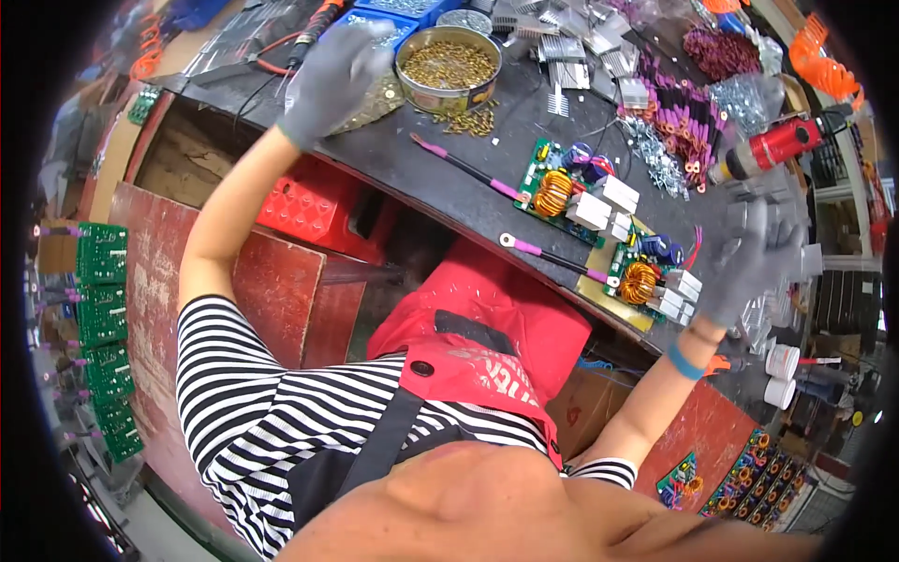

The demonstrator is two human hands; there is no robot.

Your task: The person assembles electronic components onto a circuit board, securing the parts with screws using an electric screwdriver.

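My left hand (pixel 335 82), in a grey glove, is at the far left of the bench, beside the blue bins (pixel 382 21) and a round tin (pixel 449 70) of small brass-coloured screws. Its fingers are smeared by motion. On the right, my gloved right hand (pixel 749 262) is blurred too, just past the nearer circuit board (pixel 640 281); whether it holds anything does not show. That board and a second circuit board (pixel 562 192) carry copper coils and white blocks. A black cable with purple sleeves (pixel 552 256) runs from the nearer board, another cable (pixel 464 169) from the farther one.
Metal heat sinks (pixel 567 61) are heaped at the back, beside bundled purple-sleeved cables (pixel 676 117). A red power tool (pixel 773 148) lies at the right, near orange coiled hoses (pixel 819 61). Loose screws (pixel 468 122) lie by the tin. Green boards (pixel 101 309) stand at the left.
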